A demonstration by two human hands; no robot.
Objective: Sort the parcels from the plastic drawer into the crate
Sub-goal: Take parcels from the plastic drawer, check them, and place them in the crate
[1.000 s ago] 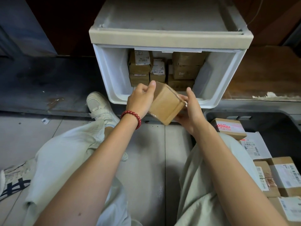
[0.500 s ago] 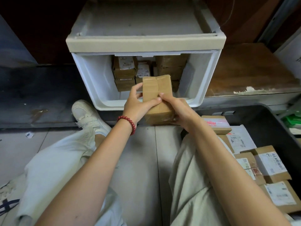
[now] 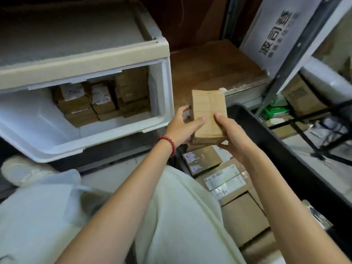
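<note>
Compared with half a second ago, the parcel [image 3: 208, 115] has gone to the right, away from the mouth of the plastic drawer [image 3: 163, 88], and it now hangs above the near end of the crate [image 3: 276, 149]. Both hands hold it. The left hand [image 3: 182, 126] has its thumb on the top face and its fingers behind the left side. The right hand [image 3: 232, 136] has its thumb on top and its fingers under the lower edge. So each grip is closed on the parcel, whose long side points away from the person.

I judge that the step in hand is the transfer of one parcel, close to the placing. The next move calls for lowering it into the crate and choosing a free place, because other parcels [image 3: 224, 178] already lie there close together, just beneath the hands. More boxes [image 3: 101, 100] wait at the back of the drawer, so the sorting is not finished.

For room, the black wall of the crate rises on the right, the knee [image 3: 181, 216] covers the near left part, and a metal rack leg [image 3: 288, 73] stands beyond. The open way seems to be straight down.
</note>
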